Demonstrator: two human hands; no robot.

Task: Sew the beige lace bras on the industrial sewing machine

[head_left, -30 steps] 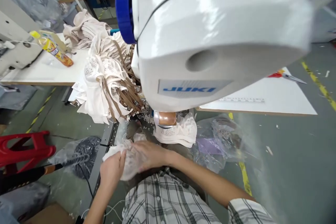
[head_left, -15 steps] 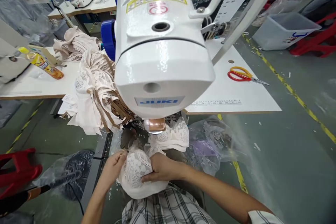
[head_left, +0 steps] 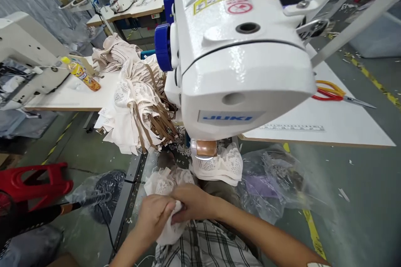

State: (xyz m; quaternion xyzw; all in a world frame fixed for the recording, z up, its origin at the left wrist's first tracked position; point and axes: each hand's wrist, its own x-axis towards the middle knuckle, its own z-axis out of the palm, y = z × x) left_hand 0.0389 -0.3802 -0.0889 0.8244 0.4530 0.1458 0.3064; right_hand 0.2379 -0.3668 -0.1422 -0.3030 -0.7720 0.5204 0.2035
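Observation:
A cream lace bra [head_left: 160, 182] lies over my lap, bunched up between my two hands. My left hand [head_left: 153, 213] is closed, its thumb and fingers pinching the fabric at the bra's near part. Close against it, my right hand [head_left: 197, 202] grips the same bra, thumb towards me and fingers partly hidden behind the cloth. Just beyond, another lace bra [head_left: 221, 167] sits below the head of the white JUKI sewing machine [head_left: 244, 79]; neither hand touches it.
A heap of cream bras with brown straps [head_left: 138, 104] hangs over the left table edge, near a drink bottle [head_left: 82, 74]. Scissors [head_left: 333, 92] rest on the white tabletop [head_left: 313, 121] at right. Plastic bags [head_left: 266, 179] and a red stool [head_left: 34, 183] are at floor level.
My hands have come together, and the bra cup that faced up between them is now folded and gathered. The view has swung left, so the machine appears further right.

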